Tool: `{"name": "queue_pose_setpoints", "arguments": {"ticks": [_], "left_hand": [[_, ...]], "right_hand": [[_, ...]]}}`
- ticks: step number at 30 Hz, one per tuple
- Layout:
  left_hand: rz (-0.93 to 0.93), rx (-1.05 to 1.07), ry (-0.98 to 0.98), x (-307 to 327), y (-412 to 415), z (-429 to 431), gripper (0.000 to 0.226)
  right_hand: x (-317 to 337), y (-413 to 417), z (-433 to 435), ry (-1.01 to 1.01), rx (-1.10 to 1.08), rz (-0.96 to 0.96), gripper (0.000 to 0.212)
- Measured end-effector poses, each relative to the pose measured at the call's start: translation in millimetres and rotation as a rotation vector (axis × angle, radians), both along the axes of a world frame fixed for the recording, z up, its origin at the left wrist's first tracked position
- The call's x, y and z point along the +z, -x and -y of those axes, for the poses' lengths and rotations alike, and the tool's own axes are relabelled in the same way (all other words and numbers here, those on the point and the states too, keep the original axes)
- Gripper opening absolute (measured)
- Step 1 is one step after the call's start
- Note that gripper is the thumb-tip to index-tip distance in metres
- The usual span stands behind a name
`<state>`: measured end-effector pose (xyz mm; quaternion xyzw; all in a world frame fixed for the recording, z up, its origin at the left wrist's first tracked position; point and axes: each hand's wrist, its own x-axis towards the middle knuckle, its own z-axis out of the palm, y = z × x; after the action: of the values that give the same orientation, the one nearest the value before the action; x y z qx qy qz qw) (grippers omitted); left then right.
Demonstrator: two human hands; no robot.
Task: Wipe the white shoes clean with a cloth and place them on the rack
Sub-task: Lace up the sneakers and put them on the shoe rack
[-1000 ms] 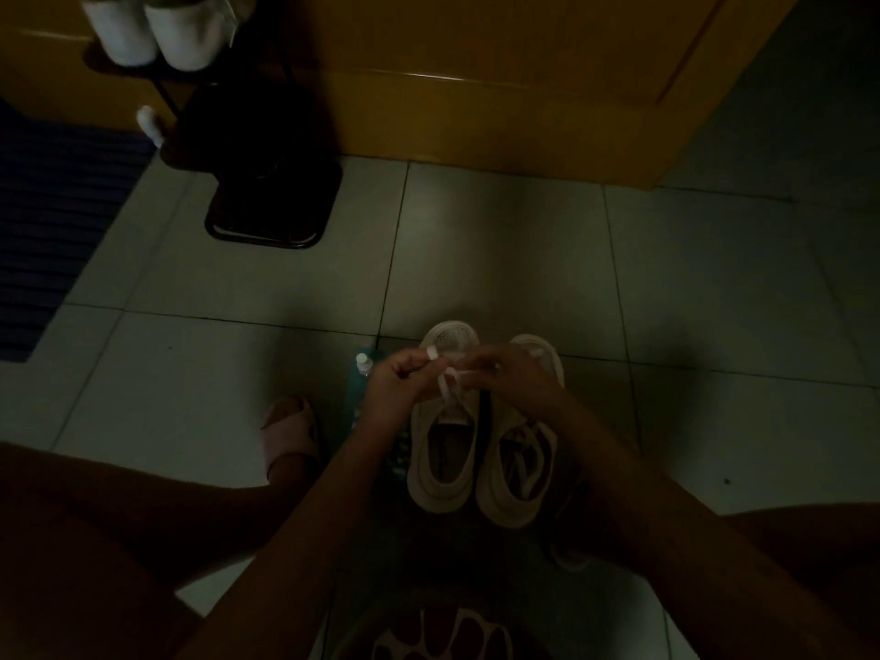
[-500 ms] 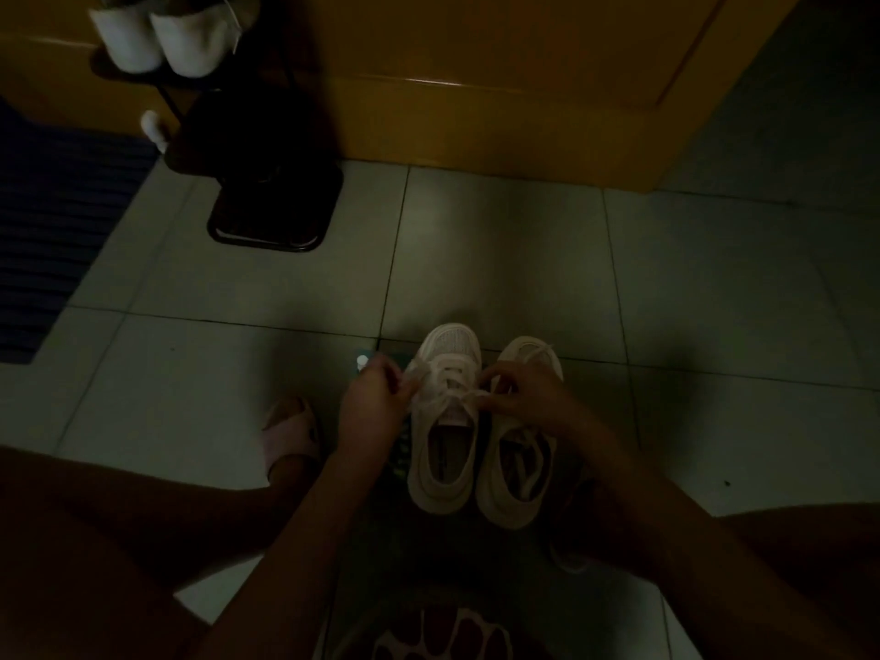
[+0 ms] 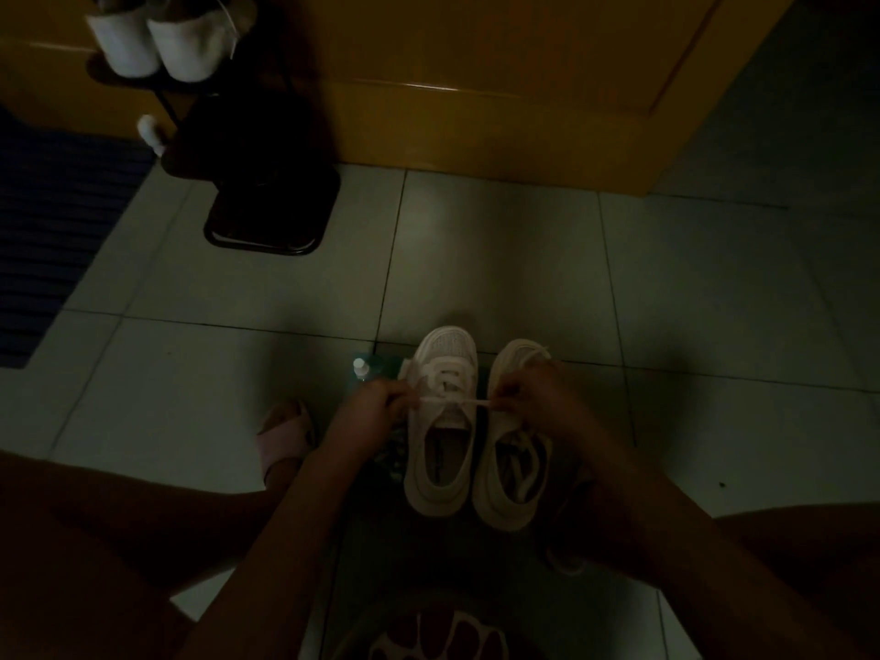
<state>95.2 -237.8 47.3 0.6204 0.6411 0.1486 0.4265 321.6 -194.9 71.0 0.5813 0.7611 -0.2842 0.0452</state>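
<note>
Pulling a lace point(image 3: 452, 401) taut: left hand point(image 3: 376, 407) and right hand point(image 3: 528, 397) each pinch one end, grip closed tight on it, drawn apart over one shoe point(image 3: 438, 450), prob. to snug the knot. Other shoe point(image 3: 516, 473) sits touching it, both on the floor point(image 3: 476, 254) btwn the knees, toes fwd. Rack point(image 3: 266, 216) stands well apart, upper left, w/ another white pair point(image 3: 157, 45) on top. Cloth: can't tell where.
</note>
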Motion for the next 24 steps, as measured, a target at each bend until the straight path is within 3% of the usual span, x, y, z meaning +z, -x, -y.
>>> {"name": "queue_pose_setpoints", "arguments": {"ticks": [2, 4, 6, 9, 12, 14, 17, 24], "left_hand": [[-0.111, -0.058, -0.044, -2, 9, -6, 0.02], [-0.046, -0.061, -0.108, -7, 13, -9, 0.023], [0.201, 0.102, -0.112, -2, 5, -9, 0.029], [0.566, 0.338, 0.1, 8, -7, -11, 0.029], [0.737, 0.41, 0.212, 5, -11, -13, 0.043], [0.754, 0.432, 0.233, 3, -14, -13, 0.05], [0.688, 0.41, 0.164, -2, -21, -15, 0.034], [0.56, 0.287, 0.099, -2, -33, -22, 0.025]], "right_hand": [[4, 0, -2, -0.003, 0.028, 0.05, 0.023], [2, 0, -3, -0.011, 0.102, 0.084, 0.023], [2, -1, -2, 0.018, 0.114, 0.025, 0.021], [3, -4, -2, 0.102, 0.028, -0.15, 0.017], [5, -3, -4, 0.1, -0.042, -0.332, 0.008], [6, 2, -6, 0.119, -0.096, -0.442, 0.008], [7, 14, -5, 0.147, -0.212, -0.596, 0.012], [5, 42, -9, 0.176, -0.381, -0.883, 0.016]]}}
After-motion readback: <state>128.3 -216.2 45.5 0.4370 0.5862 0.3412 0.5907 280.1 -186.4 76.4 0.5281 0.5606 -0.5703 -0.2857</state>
